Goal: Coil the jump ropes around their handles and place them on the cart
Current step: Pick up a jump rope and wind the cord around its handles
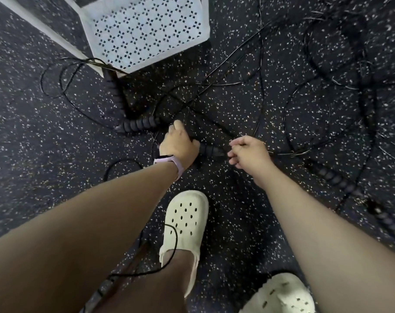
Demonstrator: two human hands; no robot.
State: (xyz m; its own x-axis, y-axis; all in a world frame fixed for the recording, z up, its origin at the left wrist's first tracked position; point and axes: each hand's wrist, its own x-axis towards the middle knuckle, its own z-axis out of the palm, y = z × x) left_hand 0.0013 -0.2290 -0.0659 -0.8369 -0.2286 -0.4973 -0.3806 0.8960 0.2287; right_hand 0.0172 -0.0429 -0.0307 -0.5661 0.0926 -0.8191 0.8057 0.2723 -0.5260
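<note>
Hands low over speckled floor (45, 136); left hand (178, 145) grips one end of a ribbed black handle (211, 150), fingers curled round it; right hand (248, 152) pinches thin black rope (289, 152) just beside the handle's other end; more ropes lie tangled and loose across the floor, with further handles at centre (138, 125) and right (334, 177); white perforated cart (146, 35) stands at top, well apart from the hands; watch (171, 164) on left wrist; two pale clogs (185, 224) below.
</note>
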